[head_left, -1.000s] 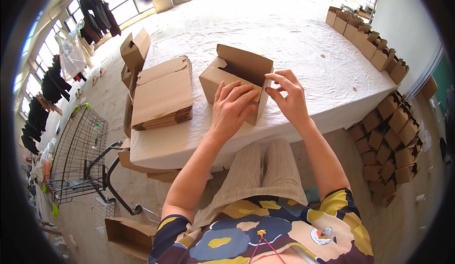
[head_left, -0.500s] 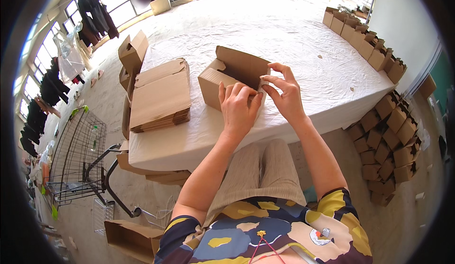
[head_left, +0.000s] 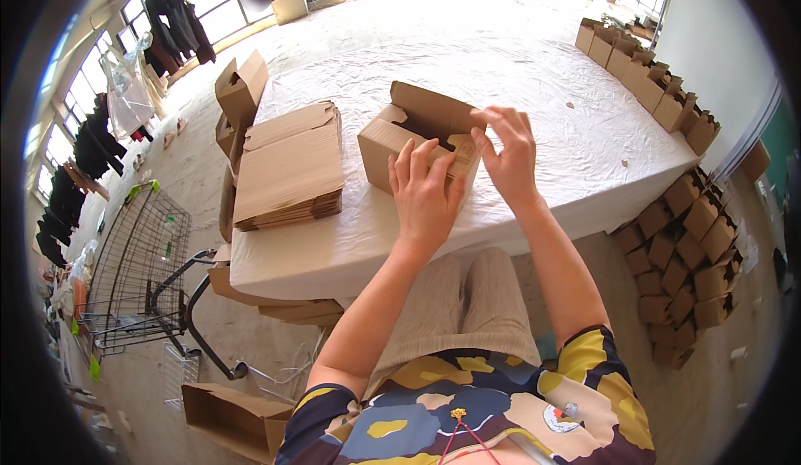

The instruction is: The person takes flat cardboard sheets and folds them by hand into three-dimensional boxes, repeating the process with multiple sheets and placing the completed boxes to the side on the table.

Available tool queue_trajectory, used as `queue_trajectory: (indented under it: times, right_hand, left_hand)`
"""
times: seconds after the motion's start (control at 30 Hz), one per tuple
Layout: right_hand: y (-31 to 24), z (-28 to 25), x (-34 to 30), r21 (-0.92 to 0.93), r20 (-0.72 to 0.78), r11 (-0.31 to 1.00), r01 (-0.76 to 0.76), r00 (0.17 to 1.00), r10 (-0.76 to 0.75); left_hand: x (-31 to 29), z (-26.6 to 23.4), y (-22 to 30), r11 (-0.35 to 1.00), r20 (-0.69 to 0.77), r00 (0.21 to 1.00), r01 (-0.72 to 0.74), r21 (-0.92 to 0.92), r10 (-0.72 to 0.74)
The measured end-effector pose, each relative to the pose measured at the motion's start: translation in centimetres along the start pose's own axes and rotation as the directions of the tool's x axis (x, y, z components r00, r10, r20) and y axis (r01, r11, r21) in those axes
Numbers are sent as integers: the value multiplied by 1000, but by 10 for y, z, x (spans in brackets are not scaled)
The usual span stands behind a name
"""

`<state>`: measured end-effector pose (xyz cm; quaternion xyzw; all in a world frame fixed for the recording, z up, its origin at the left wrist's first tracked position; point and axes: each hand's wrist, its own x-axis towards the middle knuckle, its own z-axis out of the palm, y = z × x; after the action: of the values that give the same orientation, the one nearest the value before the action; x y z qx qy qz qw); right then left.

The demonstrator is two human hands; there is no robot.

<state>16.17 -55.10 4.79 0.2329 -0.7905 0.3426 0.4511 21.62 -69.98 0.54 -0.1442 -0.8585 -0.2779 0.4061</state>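
A brown cardboard box (head_left: 375,154) stands on the white-covered table in front of me, its top open and its back panel upright. My left hand (head_left: 423,198) grips the box's front wall, fingers curled at the top edge. A side flap (head_left: 464,149) is folded in at the box's right end. At the right rear corner, my right hand (head_left: 511,154) has its thumb and bent fingers closed on the edge, partly hiding that corner. Left of the box lies a stack of flat cardboard blanks (head_left: 292,164).
Folded boxes (head_left: 647,85) line the table's right edge, and more boxes (head_left: 680,256) are piled on the floor below. Other boxes (head_left: 242,89) stand along the left edge. A wire cart (head_left: 138,269) and an open carton (head_left: 229,419) are on the floor at left.
The box's right-end flap, upright between my fingers before, is now folded inward. My right hand has shifted slightly right and my left fingers have spread along the front wall.
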Motion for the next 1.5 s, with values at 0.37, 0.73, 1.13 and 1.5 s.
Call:
queue_trajectory:
  times: [0.37, 0.73, 1.13, 1.5]
  right_hand:
    - [-1, -10, 8, -8, 237, 978, -206, 950, 202]
    - [15, -17, 10, 253, 193, 854, -454, 889, 415]
    - [86, -19, 14, 218, 344, 886, -408, 882, 322]
    - [49, -43, -18, 456, 452, 626, -633, 770, 450]
  left_hand:
    - [16, -28, -31, 990, 71, 993, -88, -113, 96]
    - [19, -15, -45, 990, 102, 988, -106, -98, 116]
    - [9, -11, -23, 994, 37, 998, -53, -99, 57]
    - [23, -42, -63, 839, 293, 949, 252, -482, -116]
